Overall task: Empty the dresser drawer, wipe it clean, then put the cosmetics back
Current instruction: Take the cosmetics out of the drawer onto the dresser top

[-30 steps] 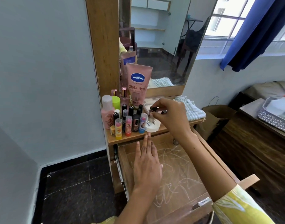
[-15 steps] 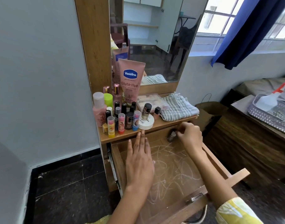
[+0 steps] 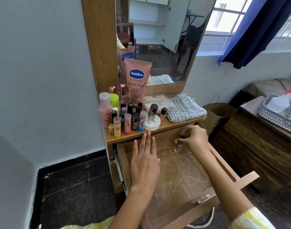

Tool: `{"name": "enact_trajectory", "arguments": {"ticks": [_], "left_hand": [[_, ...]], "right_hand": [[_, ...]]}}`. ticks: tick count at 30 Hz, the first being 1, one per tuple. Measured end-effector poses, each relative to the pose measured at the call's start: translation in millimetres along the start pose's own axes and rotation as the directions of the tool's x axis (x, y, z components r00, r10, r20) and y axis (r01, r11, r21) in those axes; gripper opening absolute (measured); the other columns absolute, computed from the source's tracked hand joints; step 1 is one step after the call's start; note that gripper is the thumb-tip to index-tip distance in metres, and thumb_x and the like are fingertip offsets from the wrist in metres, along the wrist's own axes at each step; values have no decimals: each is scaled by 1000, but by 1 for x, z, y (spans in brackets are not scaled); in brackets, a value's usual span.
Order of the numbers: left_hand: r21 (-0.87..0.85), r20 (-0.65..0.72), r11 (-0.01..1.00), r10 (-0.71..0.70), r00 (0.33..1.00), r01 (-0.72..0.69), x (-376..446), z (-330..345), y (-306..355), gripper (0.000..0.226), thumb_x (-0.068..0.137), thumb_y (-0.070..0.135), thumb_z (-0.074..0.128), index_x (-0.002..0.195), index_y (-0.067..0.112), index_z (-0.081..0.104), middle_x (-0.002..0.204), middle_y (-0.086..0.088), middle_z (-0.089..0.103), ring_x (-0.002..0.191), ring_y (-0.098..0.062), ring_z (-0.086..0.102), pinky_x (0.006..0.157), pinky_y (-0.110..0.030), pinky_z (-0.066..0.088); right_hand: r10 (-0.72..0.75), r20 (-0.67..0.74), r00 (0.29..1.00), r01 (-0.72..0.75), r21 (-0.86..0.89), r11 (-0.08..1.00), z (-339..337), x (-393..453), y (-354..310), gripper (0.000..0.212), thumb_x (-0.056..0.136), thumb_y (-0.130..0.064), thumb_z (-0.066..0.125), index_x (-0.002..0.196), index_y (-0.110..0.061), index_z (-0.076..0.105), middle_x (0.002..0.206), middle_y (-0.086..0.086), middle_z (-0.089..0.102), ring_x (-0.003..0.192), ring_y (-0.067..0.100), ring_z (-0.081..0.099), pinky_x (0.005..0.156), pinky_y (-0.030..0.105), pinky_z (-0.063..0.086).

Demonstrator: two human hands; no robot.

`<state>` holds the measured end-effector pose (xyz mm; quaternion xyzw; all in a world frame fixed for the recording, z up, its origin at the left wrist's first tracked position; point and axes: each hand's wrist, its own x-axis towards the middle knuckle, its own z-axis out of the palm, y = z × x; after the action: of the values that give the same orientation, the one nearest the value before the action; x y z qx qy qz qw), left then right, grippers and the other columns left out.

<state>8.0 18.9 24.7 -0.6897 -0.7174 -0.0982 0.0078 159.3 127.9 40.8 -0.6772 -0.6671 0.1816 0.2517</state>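
The dresser drawer (image 3: 177,182) is pulled out, and its wooden floor is seen to be covered with pale scribbled lines. The left hand (image 3: 145,164) is laid flat in the left part of the drawer, fingers stretched out together and pointed toward the far wall, with nothing held in it. The right hand (image 3: 195,137) is closed around a small bottle (image 3: 180,143) at the far right corner of the drawer; the bottle is blurred, and whether it touches the drawer floor cannot be told. On the shelf (image 3: 168,124) just beyond the drawer, the remaining cosmetics (image 3: 126,116) are crowded at the left, with a pink Vaseline tube (image 3: 137,81) stood upright behind them against the mirror (image 3: 166,38). A nail polish bottle (image 3: 152,110) is set on a flat white jar (image 3: 152,123). A folded striped cloth (image 3: 186,109) is placed at the right of the shelf.
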Motion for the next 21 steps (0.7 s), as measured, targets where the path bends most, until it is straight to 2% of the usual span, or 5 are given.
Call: {"name": "enact_trajectory", "arguments": {"ticks": [3,7,11,14,21], "left_hand": [[-5,-2,1000,4,1000,-4,-1,1,1,66,101,35,27,142,8,-17,147,-12,-29,135,-24,-29,107,-44,-23],[-25,-43,1000,-12,999,11,-2,2,5,67,100,35,30,146,8,-10,150,-13,-23,136,-23,-26,107,-44,-22],[26,-7,1000,-2,1000,3,-1,1,6,67,101,37,25,145,7,-15,147,-14,-27,132,-24,-30,106,-44,-21],[42,2,999,-1,1000,1,0,1,5,67,101,38,25,144,7,-16,145,-13,-28,132,-24,-30,106,-44,-21],[20,-8,1000,-6,1000,6,0,3,6,67,100,35,29,143,9,-16,153,-11,-19,137,-23,-27,107,-43,-20]], "right_hand": [[-111,-87,990,131,267,955,-26,-24,-33,27,64,-16,87,83,-18,67,78,-7,64,70,3,59,59,12,46],[-182,-196,963,253,444,860,-28,-38,-72,30,70,-12,83,94,-22,67,86,-12,66,77,-1,64,67,6,50],[-211,-253,944,304,421,855,-1,-32,-86,33,75,-12,79,104,-16,64,93,-5,64,82,3,61,71,9,51],[-233,-325,917,340,326,882,15,-28,-91,33,79,-12,75,110,-12,63,101,2,65,86,7,59,80,24,53],[-239,-343,908,365,369,855,35,-29,-95,39,78,0,74,111,-12,58,99,-3,59,93,13,61,82,31,56]]}}
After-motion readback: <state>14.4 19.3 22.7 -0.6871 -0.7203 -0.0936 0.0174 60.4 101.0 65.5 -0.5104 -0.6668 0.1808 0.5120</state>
